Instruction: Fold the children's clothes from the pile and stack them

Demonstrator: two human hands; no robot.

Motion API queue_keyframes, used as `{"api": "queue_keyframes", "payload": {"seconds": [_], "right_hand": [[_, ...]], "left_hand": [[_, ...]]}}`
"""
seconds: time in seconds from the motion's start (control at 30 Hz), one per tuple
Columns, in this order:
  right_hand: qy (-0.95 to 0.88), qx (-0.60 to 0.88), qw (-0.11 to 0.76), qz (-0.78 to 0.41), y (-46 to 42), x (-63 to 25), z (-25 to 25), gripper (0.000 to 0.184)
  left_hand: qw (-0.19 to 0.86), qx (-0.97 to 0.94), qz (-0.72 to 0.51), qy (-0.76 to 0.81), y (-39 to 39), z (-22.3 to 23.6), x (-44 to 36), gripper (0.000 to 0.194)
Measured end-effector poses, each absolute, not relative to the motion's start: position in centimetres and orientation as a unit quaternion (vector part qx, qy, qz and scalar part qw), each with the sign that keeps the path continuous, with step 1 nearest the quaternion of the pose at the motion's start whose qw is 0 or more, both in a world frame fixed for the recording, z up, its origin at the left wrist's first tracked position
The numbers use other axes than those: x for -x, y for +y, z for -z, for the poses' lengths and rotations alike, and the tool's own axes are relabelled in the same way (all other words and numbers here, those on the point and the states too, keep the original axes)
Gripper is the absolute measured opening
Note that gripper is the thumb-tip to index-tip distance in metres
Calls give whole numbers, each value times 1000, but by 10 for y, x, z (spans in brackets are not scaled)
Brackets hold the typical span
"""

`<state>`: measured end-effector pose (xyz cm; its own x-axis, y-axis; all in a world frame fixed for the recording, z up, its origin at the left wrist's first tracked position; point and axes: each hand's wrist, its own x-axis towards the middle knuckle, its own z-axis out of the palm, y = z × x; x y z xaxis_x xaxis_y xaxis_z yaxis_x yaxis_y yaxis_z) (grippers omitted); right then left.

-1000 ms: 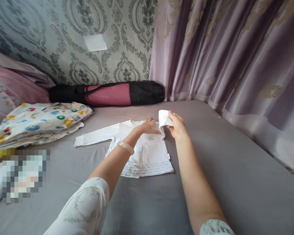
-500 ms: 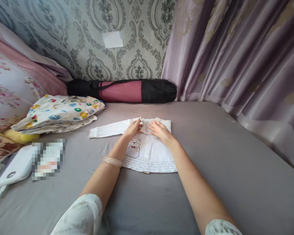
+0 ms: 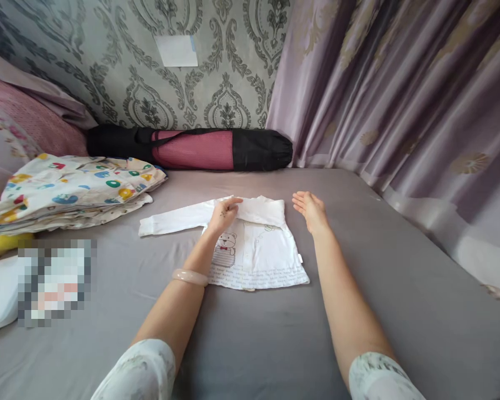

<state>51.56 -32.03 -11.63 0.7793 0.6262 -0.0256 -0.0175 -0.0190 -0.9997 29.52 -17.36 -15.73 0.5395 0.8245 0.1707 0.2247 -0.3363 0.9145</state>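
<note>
A small white long-sleeved shirt (image 3: 258, 253) with a bear print lies flat on the grey bed sheet (image 3: 379, 289). Its right sleeve is folded across the chest; its left sleeve stretches out toward the left. My left hand (image 3: 224, 213) rests on the shirt near the collar, fingers curled and pressing on the folded sleeve. My right hand (image 3: 310, 208) hovers just right of the shirt, over the sheet, fingers stretched out and holding nothing. A pale bangle (image 3: 189, 276) sits on my left wrist.
A stack of folded colourful printed cloth (image 3: 70, 191) lies at the left. A rolled pink mat in a black bag (image 3: 191, 149) lies along the patterned wall. Purple curtains (image 3: 400, 100) hang on the right. Pink pillows (image 3: 12, 128) are at far left.
My right hand first held the right sleeve up, then laid it across the shirt's chest, and has now lifted off to the right. My left hand stayed near the collar.
</note>
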Motion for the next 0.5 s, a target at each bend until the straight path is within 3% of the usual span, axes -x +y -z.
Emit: {"api": "queue_keyframes", "payload": {"seconds": [0.13, 0.3, 0.4, 0.5], "right_hand": [[-406, 803, 411, -146, -311, -496, 126, 39], [-541, 828, 110, -100, -292, -465, 132, 55], [-554, 827, 40, -81, -285, -457, 138, 60], [-553, 831, 31, -60, -284, -455, 146, 65]], "left_hand": [[421, -754, -340, 371, -170, 159, -293, 40], [408, -749, -332, 403, -168, 158, -286, 44], [389, -763, -299, 421, -168, 156, -283, 46], [371, -779, -280, 421, -167, 157, -282, 47]]}}
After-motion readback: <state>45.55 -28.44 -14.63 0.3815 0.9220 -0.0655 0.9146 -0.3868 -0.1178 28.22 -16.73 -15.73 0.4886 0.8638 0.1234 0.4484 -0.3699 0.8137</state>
